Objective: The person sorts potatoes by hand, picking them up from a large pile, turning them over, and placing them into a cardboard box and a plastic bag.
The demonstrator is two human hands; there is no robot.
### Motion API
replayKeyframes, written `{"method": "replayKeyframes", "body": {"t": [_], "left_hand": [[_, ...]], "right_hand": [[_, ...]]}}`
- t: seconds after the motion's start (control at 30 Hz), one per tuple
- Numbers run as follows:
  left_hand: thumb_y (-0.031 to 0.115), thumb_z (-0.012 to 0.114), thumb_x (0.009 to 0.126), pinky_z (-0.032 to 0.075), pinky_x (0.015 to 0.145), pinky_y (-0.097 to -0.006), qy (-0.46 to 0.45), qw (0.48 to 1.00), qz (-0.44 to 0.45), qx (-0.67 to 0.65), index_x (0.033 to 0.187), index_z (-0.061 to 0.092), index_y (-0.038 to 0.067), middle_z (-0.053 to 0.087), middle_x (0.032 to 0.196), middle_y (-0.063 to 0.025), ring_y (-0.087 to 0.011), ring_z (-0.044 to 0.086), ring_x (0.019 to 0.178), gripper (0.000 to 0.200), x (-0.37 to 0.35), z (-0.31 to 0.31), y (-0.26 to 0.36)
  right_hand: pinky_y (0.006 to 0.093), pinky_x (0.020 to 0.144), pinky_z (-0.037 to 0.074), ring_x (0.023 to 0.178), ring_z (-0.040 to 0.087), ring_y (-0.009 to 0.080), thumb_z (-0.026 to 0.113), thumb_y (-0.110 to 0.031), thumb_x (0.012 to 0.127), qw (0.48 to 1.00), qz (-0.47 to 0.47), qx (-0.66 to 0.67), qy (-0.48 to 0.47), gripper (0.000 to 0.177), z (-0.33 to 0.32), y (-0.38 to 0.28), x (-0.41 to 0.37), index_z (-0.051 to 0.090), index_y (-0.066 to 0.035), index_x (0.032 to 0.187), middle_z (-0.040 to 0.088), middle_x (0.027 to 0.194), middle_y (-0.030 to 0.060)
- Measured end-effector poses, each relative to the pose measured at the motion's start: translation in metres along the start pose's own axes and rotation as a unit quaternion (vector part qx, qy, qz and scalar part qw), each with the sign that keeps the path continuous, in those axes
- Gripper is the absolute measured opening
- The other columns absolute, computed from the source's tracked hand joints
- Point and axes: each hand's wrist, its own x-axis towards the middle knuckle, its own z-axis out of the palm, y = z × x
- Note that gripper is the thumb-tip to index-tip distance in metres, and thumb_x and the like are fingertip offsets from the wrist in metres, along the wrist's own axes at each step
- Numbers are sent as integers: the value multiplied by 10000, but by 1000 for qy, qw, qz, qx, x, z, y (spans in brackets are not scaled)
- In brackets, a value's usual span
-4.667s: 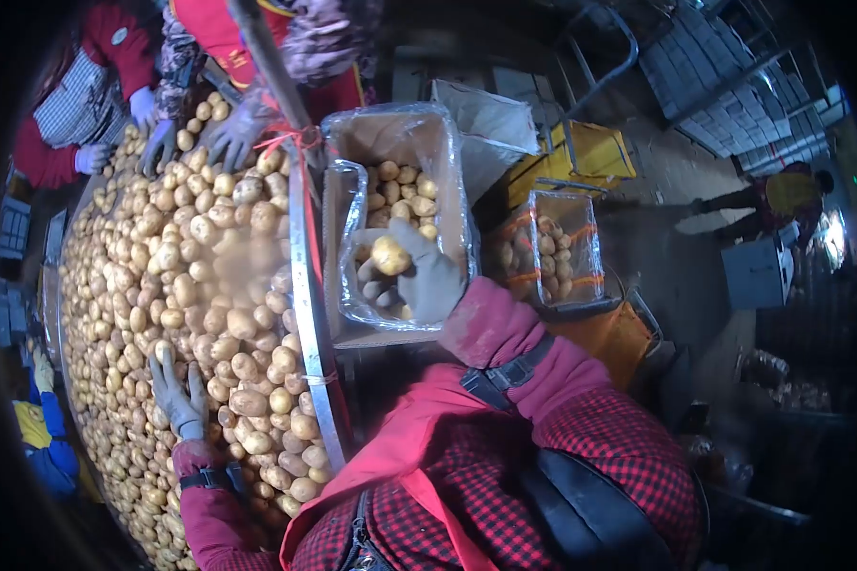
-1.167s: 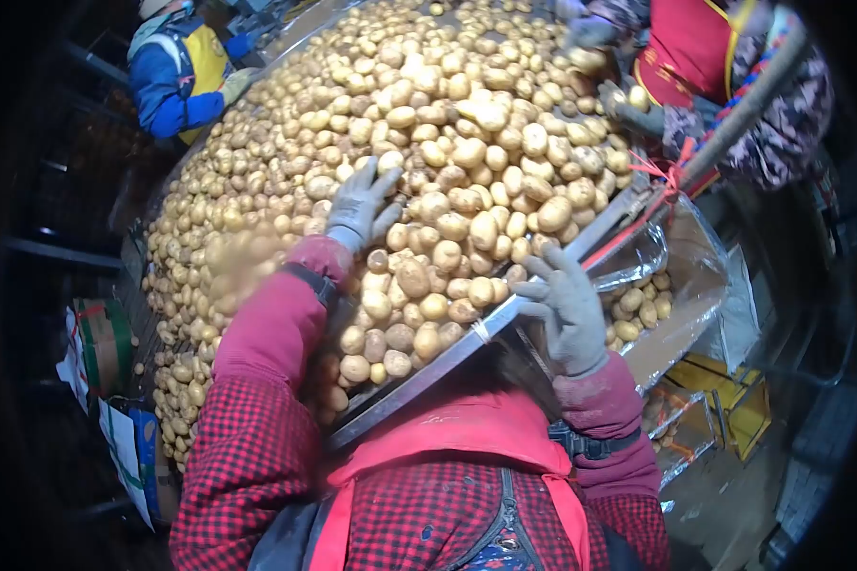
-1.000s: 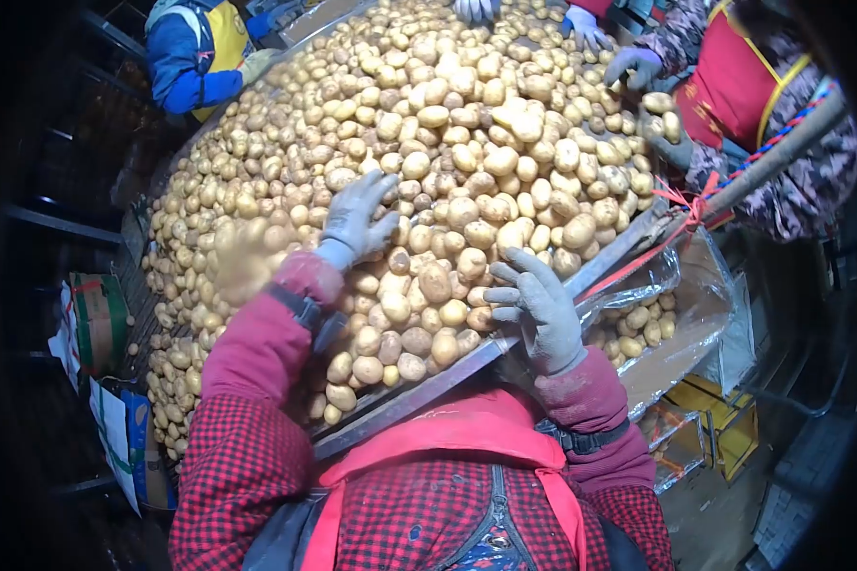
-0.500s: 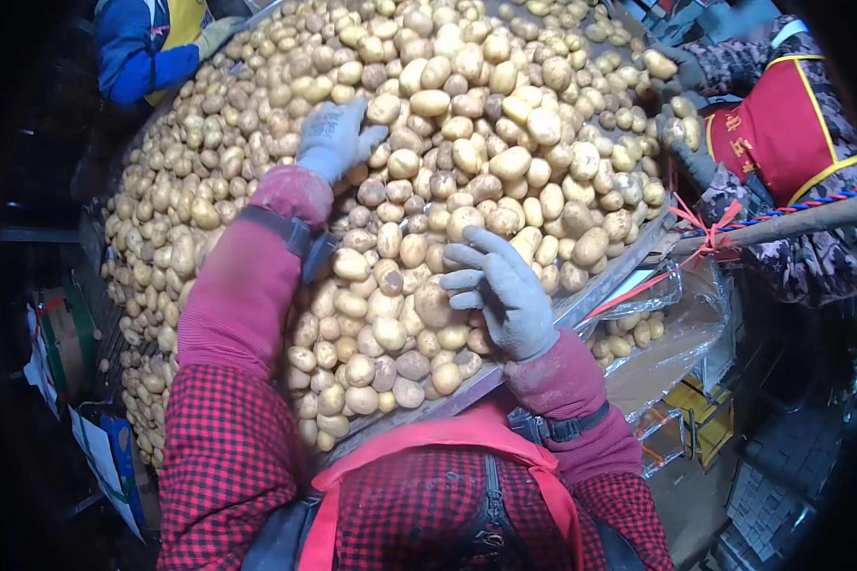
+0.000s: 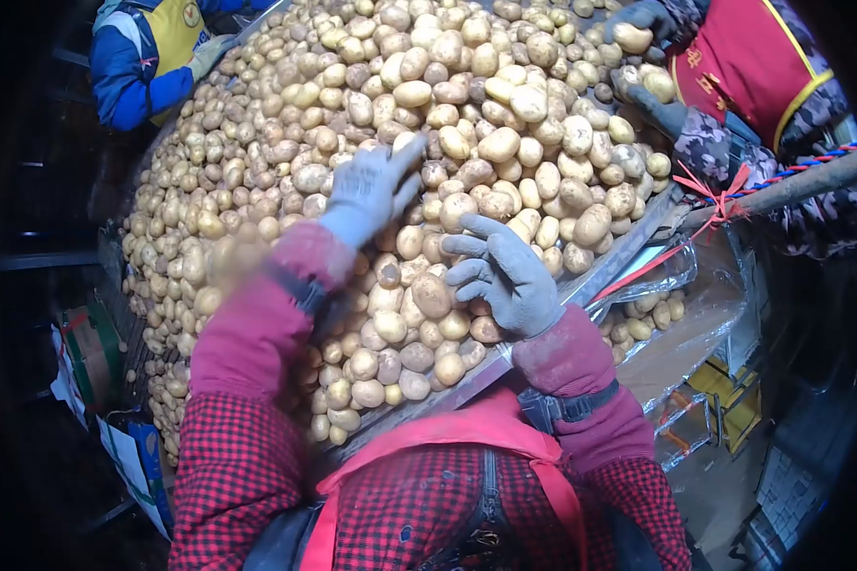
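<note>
Potatoes (image 5: 432, 295), many and heaped, cover the table beneath both of my gloved hands. My left hand (image 5: 371, 188) is over the middle of the heap, fingers stretched out and apart over the potatoes, and I see nothing held in it. Closer to the front edge, my right hand (image 5: 507, 276) hovers palm inward with its fingers loosely bent and apart. Its fingertips are close to several potatoes, and nothing shows in its palm.
A metal table edge (image 5: 448, 392) runs in front of me. On the right, a co-worker's gloved hand (image 5: 641, 21) holds a potato; another person's glove (image 5: 208, 57) rests at the far left. A pole (image 5: 800, 187) with red ties and a plastic-lined box (image 5: 681, 352) stand right.
My left hand has moved right and nearer to my right hand, its fingers now stretched out. My right hand has barely moved. The co-worker's hands on the right have shifted up and left.
</note>
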Motion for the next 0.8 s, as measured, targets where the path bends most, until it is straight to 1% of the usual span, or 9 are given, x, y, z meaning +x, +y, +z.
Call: {"method": "replayKeyframes", "body": {"t": [0.17, 0.33, 0.4, 0.43, 0.6, 0.67, 0.73, 0.77, 0.8], "left_hand": [[339, 755, 933, 576, 901, -462, -124, 988, -88, -26, 1567, 465, 325, 734, 1196, -183, -374, 721, 1040, 697, 39, -6, -6], [369, 721, 955, 573, 891, -489, 44, 993, -55, -93, 1551, 457, 414, 758, 1100, -165, -361, 735, 992, 653, 68, 12, -24], [379, 714, 957, 579, 883, -481, -3, 998, -62, 6, 1534, 464, 451, 758, 1101, -157, -358, 735, 987, 633, 78, -7, -13], [391, 705, 962, 581, 886, -477, -21, 998, -64, -17, 1521, 470, 474, 762, 1075, -147, -346, 737, 986, 613, 84, -13, -14], [395, 682, 977, 580, 864, -474, 31, 996, -71, 48, 1522, 489, 432, 772, 1055, -134, -319, 743, 995, 579, 108, -39, -10], [406, 677, 978, 576, 860, -477, -23, 989, -114, -97, 1513, 521, 381, 766, 1070, -143, -337, 735, 994, 558, 105, -57, -18], [347, 650, 991, 572, 859, -488, -3, 998, -20, -51, 1359, 644, 260, 756, 1082, -137, -372, 716, 974, 378, 78, -61, -21], [318, 664, 973, 574, 834, -484, 46, 990, 101, -93, 1273, 670, 225, 751, 1030, -125, -361, 717, 958, 314, 59, -46, -32], [306, 689, 943, 571, 809, -486, -37, 988, 131, -77, 1212, 678, 203, 726, 969, -137, -361, 706, 945, 289, 41, -44, -31]], "right_hand": [[299, 842, 581, 1065, 675, 181, 399, -274, 1154, 999, 1, 34, -24, 490, -4, -2, -1, 365, -15, 1569, 585, 1418, 190], [306, 854, 587, 1069, 680, 182, 391, -243, 1155, 1000, 1, 12, -23, 477, -7, -4, 1, 360, -15, 1573, 588, 1416, 193], [309, 864, 591, 1076, 683, 182, 374, -205, 1153, 998, 9, 40, -40, 465, -9, -2, 3, 354, -15, 1577, 588, 1423, 197], [330, 850, 623, 1108, 715, 251, 413, -375, 1148, 999, -13, -30, -32, 574, -9, 1, 3, 352, 1, 1578, 590, 1433, 215], [343, 850, 626, 1098, 717, 263, 428, -362, 1145, 999, -21, -17, -42, 572, -11, 4, 3, 349, 4, 1578, 590, 1431, 221], [346, 852, 624, 1092, 718, 267, 430, -357, 1144, 998, -31, -26, -47, 568, -12, 3, 3, 350, 1, 1578, 591, 1430, 222], [351, 855, 621, 1094, 713, 271, 418, -328, 1150, 999, -13, 20, -42, 540, -12, 3, 4, 357, -2, 1577, 585, 1437, 227], [351, 855, 621, 1094, 713, 271, 418, -328, 1150, 999, -16, 23, -45, 540, -13, 4, 4, 357, -2, 1577, 585, 1437, 227], [348, 865, 607, 1087, 696, 241, 443, -299, 1143, 998, -6, 37, -55, 532, -14, 4, 4, 348, -17, 1583, 572, 1439, 207]]}}
